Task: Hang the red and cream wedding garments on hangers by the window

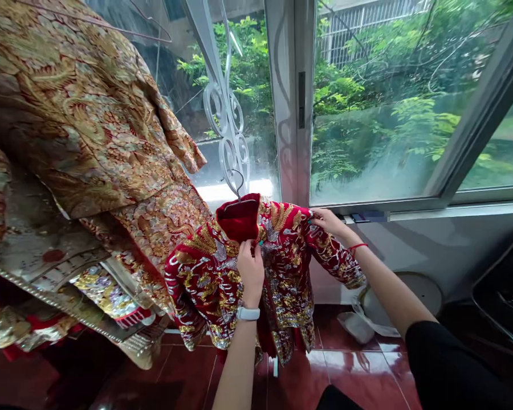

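Note:
A red jacket (284, 273) with dense gold and silver embroidery hangs on a thin wire hanger (240, 192), its front facing me. My left hand (251, 265), with a pale watch at the wrist, is closed in a pinch on the front edge just below the collar. At the shoulder seam on the right, my right hand (325, 222) grips the jacket's fabric between thumb and fingers. A red cord circles that wrist. Small teal spots show at the fingertips of both hands; what they are, I cannot make out.
Gold embroidered garments (98, 114) hang close on the left. Behind the jacket are a white scrolled metal stand (228, 114) and a sliding window (380, 125). A plastic bag (359, 327) lies on the red tiled floor (350, 370); a black chair (507, 290) stands at right.

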Demonstrator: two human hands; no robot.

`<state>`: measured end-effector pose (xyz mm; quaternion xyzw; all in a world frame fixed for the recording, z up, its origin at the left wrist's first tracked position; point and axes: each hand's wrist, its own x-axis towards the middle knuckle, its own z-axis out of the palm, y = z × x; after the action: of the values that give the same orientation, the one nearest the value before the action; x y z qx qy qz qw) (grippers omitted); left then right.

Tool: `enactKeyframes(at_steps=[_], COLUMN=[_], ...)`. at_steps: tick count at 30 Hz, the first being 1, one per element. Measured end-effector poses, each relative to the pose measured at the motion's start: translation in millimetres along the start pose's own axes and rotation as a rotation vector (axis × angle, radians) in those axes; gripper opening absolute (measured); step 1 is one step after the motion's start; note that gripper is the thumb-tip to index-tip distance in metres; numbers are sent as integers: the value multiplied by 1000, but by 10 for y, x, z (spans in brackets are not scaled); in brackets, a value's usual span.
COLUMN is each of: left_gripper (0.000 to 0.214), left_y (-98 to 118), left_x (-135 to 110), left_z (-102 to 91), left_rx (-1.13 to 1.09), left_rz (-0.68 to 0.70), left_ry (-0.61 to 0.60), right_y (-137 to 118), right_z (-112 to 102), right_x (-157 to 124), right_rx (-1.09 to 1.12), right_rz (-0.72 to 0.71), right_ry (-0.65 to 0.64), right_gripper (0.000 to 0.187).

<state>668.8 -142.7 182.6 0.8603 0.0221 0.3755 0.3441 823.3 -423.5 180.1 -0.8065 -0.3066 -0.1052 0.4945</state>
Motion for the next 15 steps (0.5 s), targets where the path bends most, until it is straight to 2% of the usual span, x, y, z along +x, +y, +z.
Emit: enactKeyframes(at_steps=[4,6,8,9,11,13,15], left_gripper=[24,31,47,56,65,60,57], left_y=[-67,-126,-217,-271,-367,-407,-369], left_x=[-226,-319,-342,-329,-281,-258,-311], left_z=[-27,-97,-176,-211,-274,-335,-393], left_rx=[23,44,113,161,218,177,98], left_rz=[35,41,-19,-53,-92,-93,-95], left_ry=[-6,127,298,340,295,182,118], right_y=[-313,-537,-731,-799,-867,-862,-826], right_z=[58,135,259,338,506,654,756], right_x=[-7,40,136,189,275,306,284], right_rx=[50,4,-144,-219,-318,-378,-446], right_rz=[-42,-97,-156,-173,-178,-168,-166], right_ry=[-99,-117,-85,-57,4,65,110], right_gripper=[64,75,72,68,60,54,51])
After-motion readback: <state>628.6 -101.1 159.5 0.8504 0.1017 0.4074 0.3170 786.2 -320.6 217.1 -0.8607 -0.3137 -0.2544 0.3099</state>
